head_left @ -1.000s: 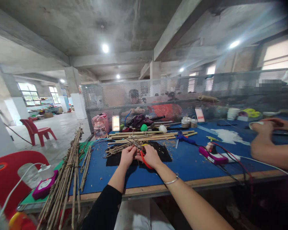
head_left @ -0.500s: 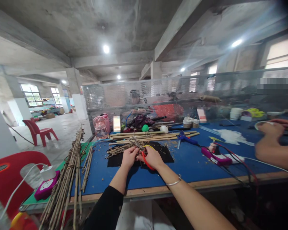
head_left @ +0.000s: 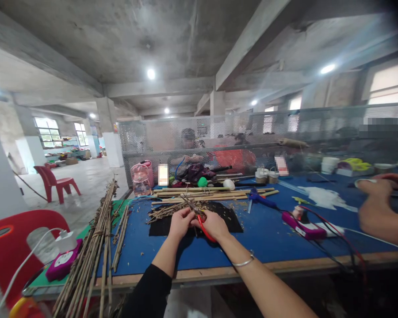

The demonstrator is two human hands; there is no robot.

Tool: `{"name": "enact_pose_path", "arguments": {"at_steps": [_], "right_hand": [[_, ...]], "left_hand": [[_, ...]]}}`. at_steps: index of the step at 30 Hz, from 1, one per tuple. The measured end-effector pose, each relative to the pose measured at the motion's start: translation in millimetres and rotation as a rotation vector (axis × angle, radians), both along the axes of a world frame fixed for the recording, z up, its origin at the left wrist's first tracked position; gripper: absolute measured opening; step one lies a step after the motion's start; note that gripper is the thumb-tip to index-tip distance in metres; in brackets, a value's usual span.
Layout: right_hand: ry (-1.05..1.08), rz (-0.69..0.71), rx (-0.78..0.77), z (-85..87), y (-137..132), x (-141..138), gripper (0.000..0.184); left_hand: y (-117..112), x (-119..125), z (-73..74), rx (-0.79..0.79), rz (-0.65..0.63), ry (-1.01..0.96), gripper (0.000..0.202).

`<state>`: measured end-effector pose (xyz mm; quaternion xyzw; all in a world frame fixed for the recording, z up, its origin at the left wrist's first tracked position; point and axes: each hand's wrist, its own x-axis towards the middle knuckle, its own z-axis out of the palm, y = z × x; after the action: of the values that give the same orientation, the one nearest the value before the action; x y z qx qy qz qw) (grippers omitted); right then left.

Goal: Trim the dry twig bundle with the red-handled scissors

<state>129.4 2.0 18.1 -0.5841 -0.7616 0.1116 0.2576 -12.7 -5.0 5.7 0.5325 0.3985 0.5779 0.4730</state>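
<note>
My left hand [head_left: 179, 223] is closed on a thin brown twig [head_left: 188, 203] over a black cloth [head_left: 231, 218] on the blue table [head_left: 265, 234]. My right hand [head_left: 212, 224] grips red-handled scissors [head_left: 203, 224] whose blades meet the twig between my hands. A loose pile of short twigs [head_left: 162, 210] lies just behind my left hand. Long pale sticks [head_left: 205, 193] lie across the table farther back.
A bundle of long sticks [head_left: 96, 247] hangs over the table's left end beside a magenta power strip [head_left: 63, 265]. A blue glue gun [head_left: 258, 199], another magenta strip [head_left: 298, 219] and cables lie to the right. Another person's arm [head_left: 381, 212] rests at far right. Red chairs [head_left: 55, 182] stand left.
The view has shifted slightly down and right. My hands stay together on the twig and scissors. The other person's arm at right has drifted a little.
</note>
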Motion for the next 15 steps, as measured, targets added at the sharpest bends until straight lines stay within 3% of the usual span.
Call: {"name": "enact_pose_path", "arguments": {"at_steps": [7,15], "right_hand": [[-0.039,0.008,0.007,1.8,0.3,1.6,0.044],[-0.088,-0.029,0.117,-1.6,0.0,-0.9,0.045]], "left_hand": [[0.7,-1.0,-1.2,-0.059,0.014,-0.046,0.042],[-0.2,0.5,-0.1,-0.084,0.041,-0.079,0.032]]}}
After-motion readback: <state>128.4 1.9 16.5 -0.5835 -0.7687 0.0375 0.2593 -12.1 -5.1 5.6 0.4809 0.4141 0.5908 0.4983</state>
